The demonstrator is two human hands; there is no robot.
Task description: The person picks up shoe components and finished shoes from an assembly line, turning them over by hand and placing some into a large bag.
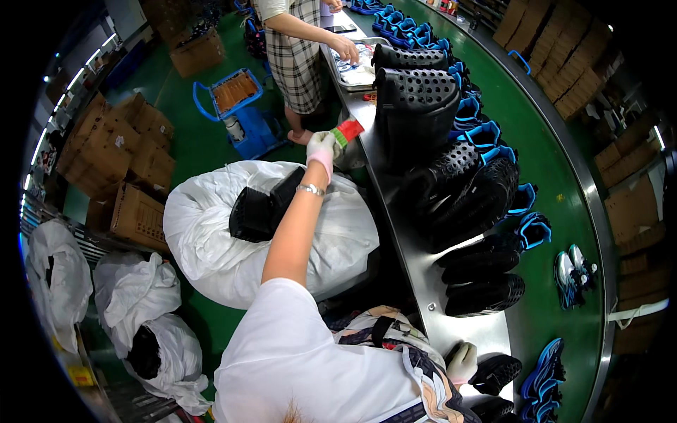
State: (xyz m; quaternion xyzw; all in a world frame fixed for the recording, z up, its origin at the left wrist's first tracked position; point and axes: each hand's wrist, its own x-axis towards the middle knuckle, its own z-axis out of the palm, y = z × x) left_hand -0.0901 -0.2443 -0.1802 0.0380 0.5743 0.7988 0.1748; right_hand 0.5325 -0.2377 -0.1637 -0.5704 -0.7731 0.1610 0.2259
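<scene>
My left arm, with a silver band at the wrist, reaches forward over a large white sack (204, 204). The gloved left hand (322, 149) is closed on a small red-and-green object (347, 132) beside the metal bench edge; its kind is not clear. Black perforated, shoe-like pieces (251, 213) lie on the sack. Low at the right, my gloved right hand (462, 363) has its fingers curled, beside a black shoe (496, 374) on the bench. Whether it grips anything is hidden. More black perforated pieces (417, 95) stand in a row along the bench.
Blue-lined shoes (486, 134) line the green belt (564, 194) beyond the metal bench (412, 271). A co-worker's hand (345, 49) is over a metal tray (356, 86). A blue cart (254, 130), cardboard boxes (99, 148) and white bags (137, 289) stand to the left.
</scene>
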